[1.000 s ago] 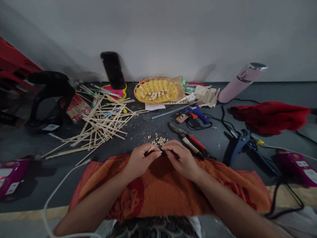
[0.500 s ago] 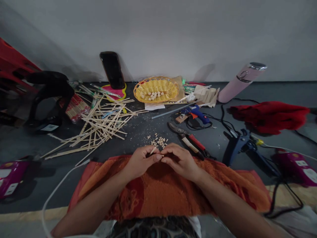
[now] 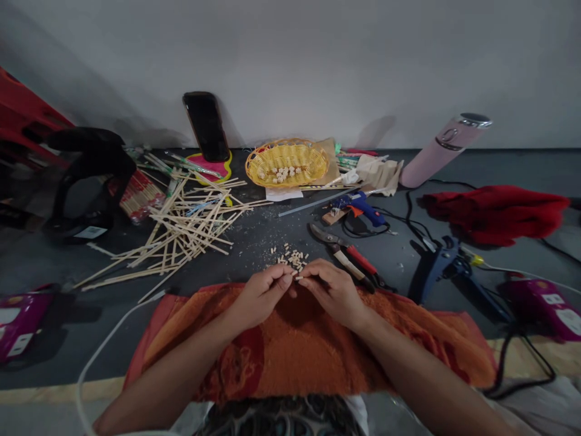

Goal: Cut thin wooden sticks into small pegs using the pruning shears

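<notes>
Grey-black, the table point(image 3: 499, 166) spans the middle of the frame, with an orange towel point(image 3: 313, 357) laid over its near edge at lower centre. Left of centre sprawls a loose heap of sticks point(image 3: 181, 227), pointing every which way and well apart from either hand. At lower centre, the left hand point(image 3: 260, 297) and the right hand point(image 3: 334, 293) face each other above the towel's far edge, fingertips almost meeting. A yellow woven basket point(image 3: 290, 154) sits at upper centre, holding a few small pale blocks, and red-and-white-handled shears point(image 3: 334, 247) lie just right of centre, nearer the right hand.

Just above the fingertips in the frame is a scatter of short cut pieces point(image 3: 297, 259), close to both hands, with neither clearly nearer. Smallest of all, a short pale piece point(image 3: 298, 278) lies in the gap between the hands. The right fingers are closed on it, and its long axis runs roughly crosswise, its free end toward the left fingers. Those appear pinched on a pale bit point(image 3: 294, 272) too; whether the two touch is too small to tell.
</notes>
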`<state>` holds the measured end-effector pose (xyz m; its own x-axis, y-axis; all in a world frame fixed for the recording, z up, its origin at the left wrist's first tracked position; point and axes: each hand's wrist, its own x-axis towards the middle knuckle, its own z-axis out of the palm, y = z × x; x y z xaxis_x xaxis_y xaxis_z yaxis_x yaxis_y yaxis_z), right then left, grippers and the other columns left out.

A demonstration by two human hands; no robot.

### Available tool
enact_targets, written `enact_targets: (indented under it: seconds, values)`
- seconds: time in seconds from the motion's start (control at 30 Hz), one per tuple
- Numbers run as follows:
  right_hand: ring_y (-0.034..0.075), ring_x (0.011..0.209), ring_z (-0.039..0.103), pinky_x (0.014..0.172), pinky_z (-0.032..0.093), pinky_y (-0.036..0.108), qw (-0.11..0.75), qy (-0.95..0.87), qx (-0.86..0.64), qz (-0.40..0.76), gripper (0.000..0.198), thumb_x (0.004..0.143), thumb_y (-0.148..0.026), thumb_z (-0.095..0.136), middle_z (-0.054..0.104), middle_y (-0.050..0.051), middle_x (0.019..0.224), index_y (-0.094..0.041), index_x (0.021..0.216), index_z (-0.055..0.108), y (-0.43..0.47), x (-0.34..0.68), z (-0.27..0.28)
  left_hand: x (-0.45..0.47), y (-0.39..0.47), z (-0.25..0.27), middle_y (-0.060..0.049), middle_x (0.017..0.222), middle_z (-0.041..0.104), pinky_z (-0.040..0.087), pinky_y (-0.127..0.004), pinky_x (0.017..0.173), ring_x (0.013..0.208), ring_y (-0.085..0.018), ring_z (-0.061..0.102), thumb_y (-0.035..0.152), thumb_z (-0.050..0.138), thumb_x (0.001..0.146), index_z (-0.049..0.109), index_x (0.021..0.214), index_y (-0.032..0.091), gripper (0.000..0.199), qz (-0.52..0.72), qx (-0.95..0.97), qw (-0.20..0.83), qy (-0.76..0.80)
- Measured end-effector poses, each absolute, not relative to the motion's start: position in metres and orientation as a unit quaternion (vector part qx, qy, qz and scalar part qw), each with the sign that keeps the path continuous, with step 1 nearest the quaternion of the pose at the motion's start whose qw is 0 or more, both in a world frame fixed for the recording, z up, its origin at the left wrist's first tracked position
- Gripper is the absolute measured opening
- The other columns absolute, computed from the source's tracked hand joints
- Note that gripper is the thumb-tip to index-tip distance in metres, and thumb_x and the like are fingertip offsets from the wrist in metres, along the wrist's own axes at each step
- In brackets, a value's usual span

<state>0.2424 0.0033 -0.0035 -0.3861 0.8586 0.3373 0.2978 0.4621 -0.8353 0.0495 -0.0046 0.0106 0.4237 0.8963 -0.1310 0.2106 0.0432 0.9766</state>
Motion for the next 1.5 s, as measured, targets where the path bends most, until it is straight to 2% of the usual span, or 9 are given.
enact_targets:
  seconds: [0.33, 0.87, 1.07, 1.27, 1.33, 1.43, 1.5]
  values:
    - [0.013, 0.077, 0.059, 0.071, 0.048, 0.026, 0.393, -0.764, -0.382, 0.34, 0.004, 0.089, -0.018, 0.059, 0.062, 0.003, 0.083, -0.02, 0.09, 0.062, 0.003, 0.242, -0.004, 0.049, -0.003, 0.011, 0.0, 0.073, 0.06, 0.04, -0.022, 0.069, 0.072, -0.013, 0.054, 0.034, 0.046, 0.092, 0.061, 0.078, 0.015, 0.028, 0.27, 0.666, 0.53, 0.451]
    - [0.013, 0.073, 0.059, 0.067, 0.047, 0.025, 0.37, -0.771, -0.374, 0.36, 0.008, 0.09, -0.023, 0.058, 0.064, 0.002, 0.077, -0.02, 0.085, 0.064, 0.004, 0.243, -0.006, 0.045, -0.003, 0.011, 0.001, 0.068, 0.058, 0.039, -0.021, 0.065, 0.067, -0.012, 0.053, 0.029, 0.043, 0.093, 0.06, 0.073, 0.016, 0.029, 0.238, 0.713, 0.49, 0.442]
    - [0.014, 0.075, 0.058, 0.07, 0.046, 0.026, 0.354, -0.749, -0.378, 0.413, 0.013, 0.093, -0.026, 0.052, 0.063, 0.003, 0.08, -0.019, 0.09, 0.064, 0.003, 0.245, 0.004, 0.044, -0.003, 0.011, 0.001, 0.069, 0.057, 0.04, -0.021, 0.063, 0.068, -0.012, 0.053, 0.032, 0.042, 0.093, 0.06, 0.075, 0.016, 0.031, 0.234, 0.711, 0.489, 0.447]
    - [0.014, 0.073, 0.056, 0.069, 0.044, 0.026, 0.333, -0.75, -0.395, 0.412, 0.011, 0.091, -0.026, 0.054, 0.061, 0.002, 0.077, -0.019, 0.086, 0.062, 0.001, 0.244, 0.005, 0.047, -0.005, 0.013, 0.001, 0.068, 0.057, 0.039, -0.022, 0.063, 0.065, -0.012, 0.052, 0.028, 0.042, 0.094, 0.059, 0.072, 0.017, 0.029, 0.212, 0.761, 0.41, 0.456]
    - [0.013, 0.072, 0.055, 0.068, 0.043, 0.026, 0.335, -0.746, -0.407, 0.408, 0.012, 0.091, -0.025, 0.053, 0.06, 0.001, 0.076, -0.019, 0.084, 0.061, 0.001, 0.243, 0.004, 0.048, -0.006, 0.012, 0.0, 0.072, 0.061, 0.041, -0.023, 0.064, 0.069, -0.013, 0.056, 0.028, 0.042, 0.094, 0.06, 0.076, 0.018, 0.027, 0.201, 0.778, 0.378, 0.461]
    - [0.013, 0.071, 0.054, 0.067, 0.043, 0.025, 0.346, -0.722, -0.432, 0.415, 0.014, 0.091, -0.026, 0.052, 0.06, 0.001, 0.076, -0.018, 0.082, 0.06, 0.001, 0.242, 0.004, 0.048, -0.008, 0.008, -0.004, 0.094, 0.069, 0.045, -0.026, 0.074, 0.085, -0.017, 0.062, 0.029, 0.047, 0.092, 0.061, 0.099, 0.02, 0.018, 0.214, 0.783, 0.324, 0.486]
    - [0.013, 0.07, 0.054, 0.066, 0.043, 0.024, 0.349, -0.704, -0.449, 0.425, 0.016, 0.091, -0.027, 0.052, 0.059, 0.001, 0.075, -0.018, 0.081, 0.06, 0.002, 0.241, 0.004, 0.048, -0.009, 0.005, -0.006, 0.104, 0.07, 0.045, -0.029, 0.08, 0.092, -0.02, 0.064, 0.03, 0.053, 0.09, 0.059, 0.11, 0.021, 0.023, 0.231, 0.783, 0.282, 0.504]
